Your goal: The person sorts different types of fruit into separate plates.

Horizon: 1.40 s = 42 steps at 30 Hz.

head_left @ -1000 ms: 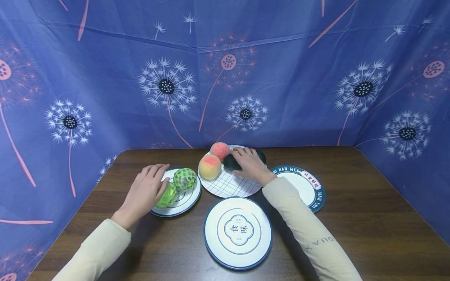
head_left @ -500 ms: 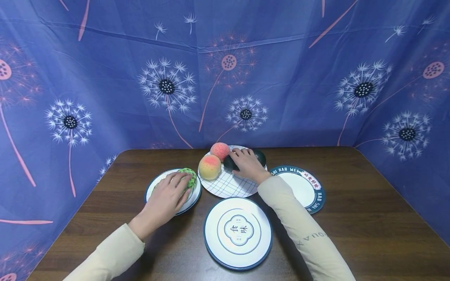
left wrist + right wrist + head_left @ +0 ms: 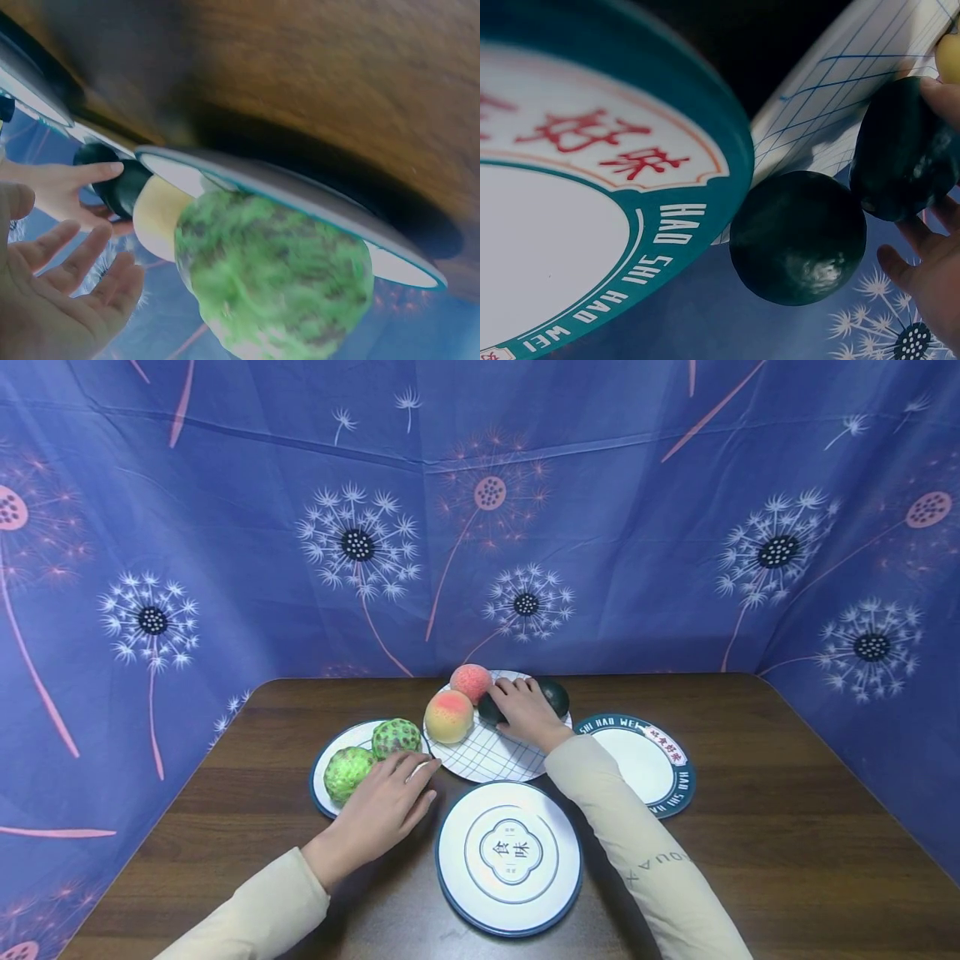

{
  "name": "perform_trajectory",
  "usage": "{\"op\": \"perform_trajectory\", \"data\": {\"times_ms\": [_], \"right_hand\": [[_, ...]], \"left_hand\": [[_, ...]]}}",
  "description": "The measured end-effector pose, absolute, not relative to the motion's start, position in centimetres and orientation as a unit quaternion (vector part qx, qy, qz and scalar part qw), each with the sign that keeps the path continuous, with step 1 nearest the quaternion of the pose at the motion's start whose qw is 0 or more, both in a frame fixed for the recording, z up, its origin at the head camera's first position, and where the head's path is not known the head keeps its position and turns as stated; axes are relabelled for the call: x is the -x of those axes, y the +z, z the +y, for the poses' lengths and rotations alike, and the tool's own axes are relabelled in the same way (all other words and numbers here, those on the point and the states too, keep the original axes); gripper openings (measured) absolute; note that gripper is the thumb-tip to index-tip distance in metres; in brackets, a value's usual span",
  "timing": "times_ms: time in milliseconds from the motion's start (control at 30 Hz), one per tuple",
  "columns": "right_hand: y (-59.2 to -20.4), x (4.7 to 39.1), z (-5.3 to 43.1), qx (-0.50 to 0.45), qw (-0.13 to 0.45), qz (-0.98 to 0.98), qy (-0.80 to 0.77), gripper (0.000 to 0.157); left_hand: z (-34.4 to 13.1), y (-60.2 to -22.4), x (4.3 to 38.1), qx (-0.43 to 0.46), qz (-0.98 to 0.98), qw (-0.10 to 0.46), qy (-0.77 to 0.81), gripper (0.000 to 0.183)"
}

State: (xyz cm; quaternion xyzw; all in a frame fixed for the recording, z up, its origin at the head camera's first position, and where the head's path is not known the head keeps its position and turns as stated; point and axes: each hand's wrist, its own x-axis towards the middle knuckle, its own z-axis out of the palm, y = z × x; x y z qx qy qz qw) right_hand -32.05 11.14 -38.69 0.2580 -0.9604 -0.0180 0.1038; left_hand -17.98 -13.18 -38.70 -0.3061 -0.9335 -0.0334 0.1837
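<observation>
- My left hand (image 3: 390,802) holds nothing; its fingers are spread and slightly bent, and the left wrist view shows the palm apart from the nearest fruit.
- From the head view, the fingers of that hand lie over the right side of a small blue-rimmed plate (image 3: 318,770); I cannot tell whether they touch it.
- On that plate sit a speckled green fruit (image 3: 395,737), toward the back, and a bright green fruit (image 3: 349,774), nearer me and to the left.
- My right hand (image 3: 525,714) grips a dark green fruit (image 3: 900,157), thumb on one side and fingers on the other.
- The gripped fruit is at the grid-patterned plate (image 3: 487,756), and a second dark fruit (image 3: 799,240) lies just beside it, to its right in the head view.
- Left of my right hand, on the same plate, are a yellow-red peach (image 3: 448,717) and, behind it, a pink-red fruit (image 3: 471,682).
- Near me, between my forearms, is a round white plate (image 3: 480,827) with a blue edge.
- To the right, partly behind my right sleeve (image 3: 622,814), a teal-rimmed plate (image 3: 681,785) rests on the brown wooden table (image 3: 787,793).
- A blue dandelion-print cloth (image 3: 637,610) hangs behind everything.
</observation>
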Motion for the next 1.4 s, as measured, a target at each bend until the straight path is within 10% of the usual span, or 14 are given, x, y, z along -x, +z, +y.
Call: {"op": "perform_trajectory", "data": {"times_ms": [1400], "right_hand": [[-37.5,29.4,12.6,-0.305,0.151,-0.94,0.014,0.07]], "left_hand": [[-11.5,-41.4,18.4,0.387,-0.922,0.026,-0.015,0.05]]}}
